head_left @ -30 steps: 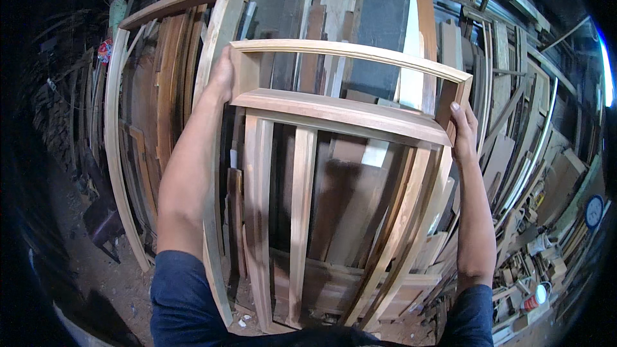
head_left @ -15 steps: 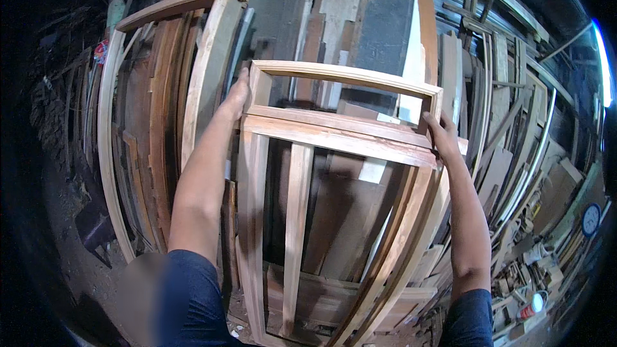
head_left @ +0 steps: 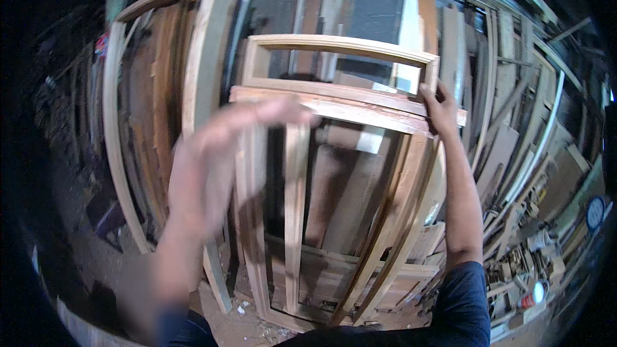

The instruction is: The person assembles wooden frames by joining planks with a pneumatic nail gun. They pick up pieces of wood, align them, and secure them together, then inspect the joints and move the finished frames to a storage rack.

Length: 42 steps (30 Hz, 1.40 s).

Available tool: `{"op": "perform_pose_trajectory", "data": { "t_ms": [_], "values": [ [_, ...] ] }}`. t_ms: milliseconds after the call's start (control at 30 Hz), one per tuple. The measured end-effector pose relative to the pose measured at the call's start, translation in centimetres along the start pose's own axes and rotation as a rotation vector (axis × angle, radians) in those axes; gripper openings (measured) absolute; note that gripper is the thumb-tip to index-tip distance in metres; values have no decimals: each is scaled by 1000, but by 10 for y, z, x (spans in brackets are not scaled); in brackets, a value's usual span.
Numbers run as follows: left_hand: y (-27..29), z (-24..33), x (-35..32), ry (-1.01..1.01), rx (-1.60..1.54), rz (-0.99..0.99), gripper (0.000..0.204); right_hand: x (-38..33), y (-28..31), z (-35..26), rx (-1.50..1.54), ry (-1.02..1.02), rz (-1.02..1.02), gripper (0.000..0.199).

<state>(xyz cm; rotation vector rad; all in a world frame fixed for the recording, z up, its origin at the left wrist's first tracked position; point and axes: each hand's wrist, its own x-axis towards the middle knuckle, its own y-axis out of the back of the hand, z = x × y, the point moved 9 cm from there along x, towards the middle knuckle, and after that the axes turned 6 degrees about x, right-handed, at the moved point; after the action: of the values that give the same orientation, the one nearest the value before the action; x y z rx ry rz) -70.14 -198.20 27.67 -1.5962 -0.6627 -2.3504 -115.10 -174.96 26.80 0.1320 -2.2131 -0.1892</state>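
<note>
the small wooden frame [head_left: 340, 43] stands at the upper center of the picture, above the top rail [head_left: 363, 112] of the tall slatted frame [head_left: 294, 218]; whether the two are joined cannot be told. judged by its slim bare-wood members, it is stiff, fairly light and not slippery, with the corner joints the likely weak points; take hold at both short end pieces. the right hand [head_left: 443, 110] is clamped on the right end piece, the small wooden frame extending leftward from it. the left hand [head_left: 254, 117], blurred, lies below the left end, in front of the top rail; contact and finger closure cannot be told. a larger wooden frame [head_left: 200, 58] stands at upper left, a dark panel [head_left: 378, 6] leans behind, and offcuts [head_left: 514, 263] are heaped at lower right.
</note>
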Motion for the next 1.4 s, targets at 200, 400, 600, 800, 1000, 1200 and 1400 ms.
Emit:
{"op": "perform_pose_trajectory", "data": {
  "t_ms": [200, 400, 600, 800, 1000, 1200, 1400],
  "values": [
    [-110, 123, -53, -92, -122, -209, 63, 13, -27, 11, -28, -84, -183, 100],
    [-205, 152, -65, -37, -57, -159, 65, 49, -28, -24, -231, 18, -70, 77],
    [-261, 185, -80, 49, 168, -68, 67, 91, -15, -27, -93, 261, -23, 72],
    [-251, 209, -112, 119, 569, 306, 70, 145, 64, 88, 153, 307, -17, 70],
    [-230, 186, -179, 387, 692, 587, 73, 103, 105, 119, -202, 259, 77, 74],
    [-290, 209, -136, 171, 589, 451, 61, 120, 51, 121, 13, 151, 78, 85],
    [-406, 329, -105, -607, 579, 293, 34, 97, 67, 97, -133, 101, 148, 81]
  ]
}}
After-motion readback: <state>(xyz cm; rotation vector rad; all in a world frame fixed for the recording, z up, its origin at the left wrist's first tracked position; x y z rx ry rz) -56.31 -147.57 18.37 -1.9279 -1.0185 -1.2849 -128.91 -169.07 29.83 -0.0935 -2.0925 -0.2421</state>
